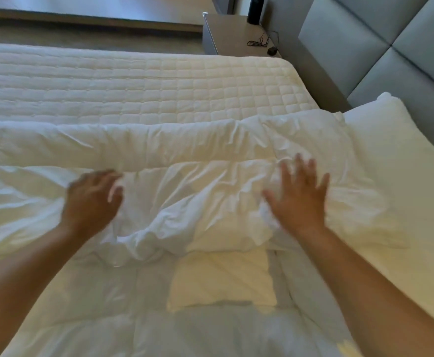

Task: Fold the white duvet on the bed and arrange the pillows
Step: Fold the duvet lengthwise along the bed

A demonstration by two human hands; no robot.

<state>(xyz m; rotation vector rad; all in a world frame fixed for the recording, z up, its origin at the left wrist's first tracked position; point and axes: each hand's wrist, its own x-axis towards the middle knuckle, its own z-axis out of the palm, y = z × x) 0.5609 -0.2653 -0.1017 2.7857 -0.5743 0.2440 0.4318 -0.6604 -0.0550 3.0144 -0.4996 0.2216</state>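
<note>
The white duvet lies rumpled across the near half of the bed, its far edge folded into a long roll. My left hand hovers over it left of centre, fingers curled and blurred, holding nothing that I can see. Over the duvet's right part my right hand is spread flat with fingers apart. A white pillow lies at the right by the headboard. A smaller pillow shows in a gap under the duvet's folds.
The quilted mattress pad is bare on the far half. A grey padded headboard stands at the right. Behind the bed a bedside table carries a black cable and a dark cylinder.
</note>
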